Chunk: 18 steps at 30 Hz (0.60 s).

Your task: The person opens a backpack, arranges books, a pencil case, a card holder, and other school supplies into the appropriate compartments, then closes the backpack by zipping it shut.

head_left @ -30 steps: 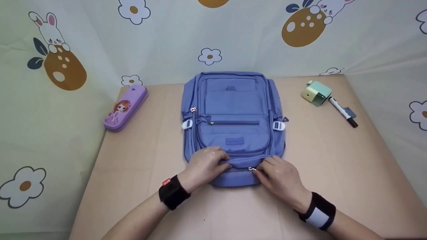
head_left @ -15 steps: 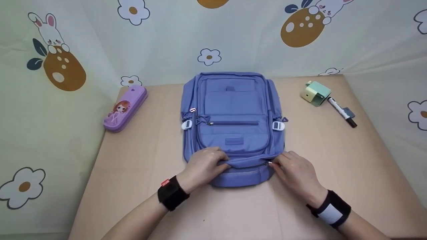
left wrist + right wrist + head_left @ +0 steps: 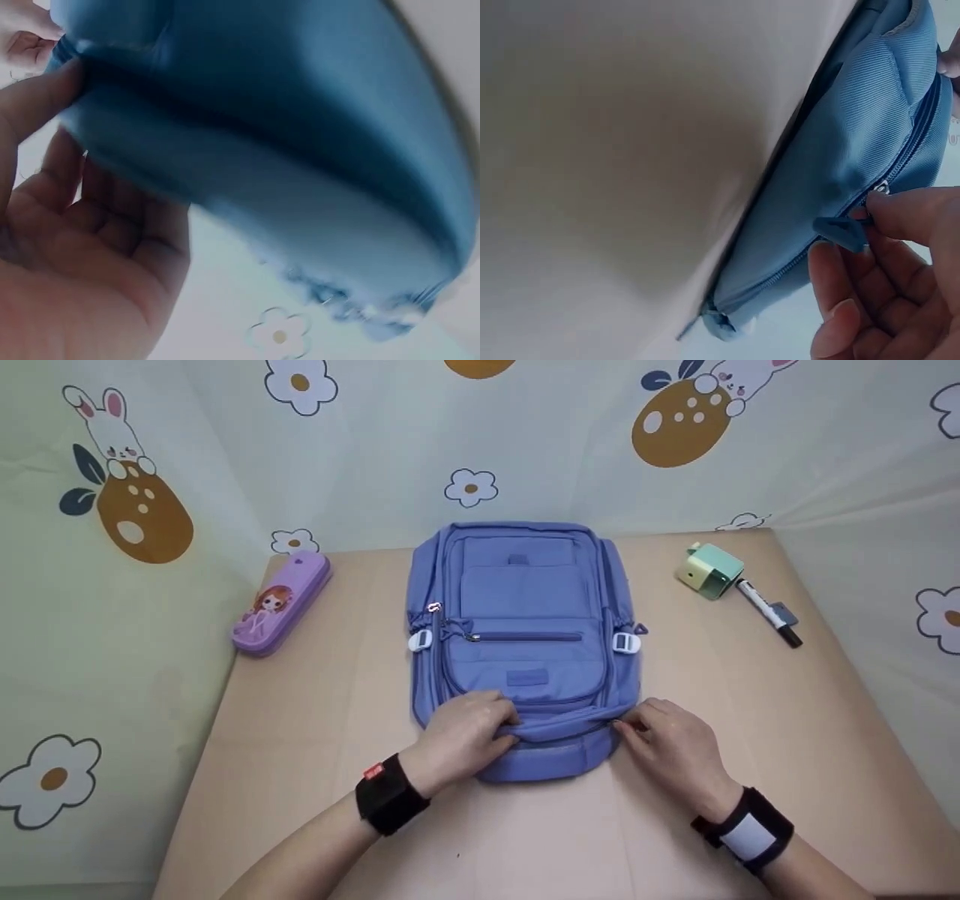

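Note:
A blue backpack (image 3: 534, 592) lies front side up on the table, its narrow end toward me. My left hand (image 3: 469, 731) pinches the fabric along the near end, thumb below the fold and fingers above. At the near right corner my right hand (image 3: 675, 746) pinches a zipper pull. The right wrist view shows that blue pull tab (image 3: 844, 232) hanging at the fingers, with the metal slider (image 3: 881, 186) at the thumb tip. From there the closed-looking zipper line (image 3: 780, 274) runs down the bag's side. In the left wrist view, the bag's fabric (image 3: 247, 165) stretches away from the thumb.
A purple pencil case (image 3: 283, 604) lies at the table's left edge. At the back right stand a green and cream pencil sharpener (image 3: 711, 570) and a white marker with black cap (image 3: 769, 611). Patterned curtain (image 3: 375, 457) borders the table (image 3: 345, 690) behind and at the sides.
My right hand has drawn the zipper pull rightward along the near end to the bag's corner, slowing over the last half second. The left hand keeps its hold in nearly the same place.

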Tool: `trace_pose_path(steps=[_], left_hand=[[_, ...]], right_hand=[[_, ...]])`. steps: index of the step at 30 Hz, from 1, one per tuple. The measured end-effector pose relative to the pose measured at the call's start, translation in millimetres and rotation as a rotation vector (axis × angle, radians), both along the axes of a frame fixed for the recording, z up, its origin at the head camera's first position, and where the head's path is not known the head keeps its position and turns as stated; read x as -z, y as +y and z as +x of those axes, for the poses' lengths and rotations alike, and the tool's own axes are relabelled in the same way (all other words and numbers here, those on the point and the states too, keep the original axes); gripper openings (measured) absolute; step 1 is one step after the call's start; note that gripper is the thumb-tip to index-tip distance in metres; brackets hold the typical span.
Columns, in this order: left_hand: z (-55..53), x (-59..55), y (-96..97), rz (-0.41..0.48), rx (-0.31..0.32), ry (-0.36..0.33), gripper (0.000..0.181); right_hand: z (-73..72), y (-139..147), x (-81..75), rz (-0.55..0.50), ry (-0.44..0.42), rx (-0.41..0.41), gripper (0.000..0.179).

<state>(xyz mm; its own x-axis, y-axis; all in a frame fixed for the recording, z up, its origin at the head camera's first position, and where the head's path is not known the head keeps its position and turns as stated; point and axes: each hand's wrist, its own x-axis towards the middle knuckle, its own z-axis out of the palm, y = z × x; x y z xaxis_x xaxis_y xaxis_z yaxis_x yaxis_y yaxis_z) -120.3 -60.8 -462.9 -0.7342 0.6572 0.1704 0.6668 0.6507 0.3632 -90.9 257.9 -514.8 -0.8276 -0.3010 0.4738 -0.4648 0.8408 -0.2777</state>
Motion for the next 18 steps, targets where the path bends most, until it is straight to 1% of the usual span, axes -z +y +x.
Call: trace_pose_path(steps=[3,5,7,10,13,15,18], left_hand=[[1.1,-7.4,11.2,-0.073,0.012,0.022,0.031],[1.2,-12.1,23.2,-0.118,0.021,0.045,0.04],[0.1,-14.8,37.5,-0.158,0.031,0.084,0.043],[-1.8,-15.9,59.0,-0.207,0.04,0.128,0.041],[-2.9,-14.4,75.5,-0.249,0.042,0.165,0.038],[-3.2,-13.0,82.5,-0.268,0.041,0.195,0.034],[-4.1,-10.0,87.1,-0.284,0.028,0.239,0.027]], right_hand=[[-0.1,0,-1.4,-0.036,0.0,-0.007,0.017],[0.4,0,-3.0,-0.049,-0.001,-0.016,0.019],[1.3,0,-4.7,-0.056,0.0,-0.024,0.02],[3.4,-1,-6.6,-0.062,0.006,-0.033,0.021],[5.9,-1,-7.5,-0.069,0.017,-0.044,0.023],[7.3,-1,-7.9,-0.076,0.026,-0.052,0.024],[8.2,-1,-8.3,-0.088,0.03,-0.061,0.025]])
